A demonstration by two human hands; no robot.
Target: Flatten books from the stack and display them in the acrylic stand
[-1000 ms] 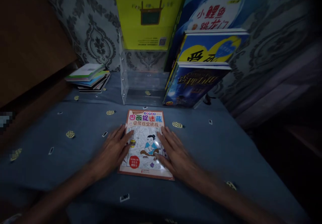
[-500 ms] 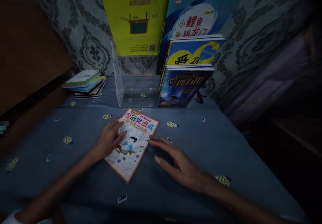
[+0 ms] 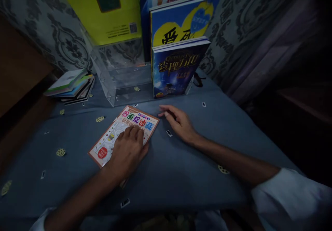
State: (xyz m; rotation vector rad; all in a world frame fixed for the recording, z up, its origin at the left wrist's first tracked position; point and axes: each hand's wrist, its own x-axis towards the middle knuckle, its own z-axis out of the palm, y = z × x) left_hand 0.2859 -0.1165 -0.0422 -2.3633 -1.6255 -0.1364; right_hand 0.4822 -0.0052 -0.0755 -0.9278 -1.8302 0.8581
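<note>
A thin children's picture book point(image 3: 103, 141) with colourful Chinese title letters and a reddish-brown border lies face up and slanted on the table. My left hand point(image 3: 128, 151) is over its cover, fingers bent onto the front and thumb along the right edge, closed on the book. The hand and forearm hide part of the cover and its lower end. Just off the book's upper right corner is my right hand point(image 3: 180, 123), holding nothing, its fingers stretched out and thumb near the index finger.
Behind the book stands a clear acrylic rack point(image 3: 111, 99). It bears a yellow-green book point(image 3: 114, 23), a dark blue book point(image 3: 176, 71) and a blue-and-yellow book point(image 3: 181, 23). Left of it is a stack of books point(image 3: 68, 83) on the blue patterned tablecloth point(image 3: 160, 182).
My left hand has moved from the book's left side across its cover to the right edge. My right hand has shifted up to the corner. The view has tilted downward.
</note>
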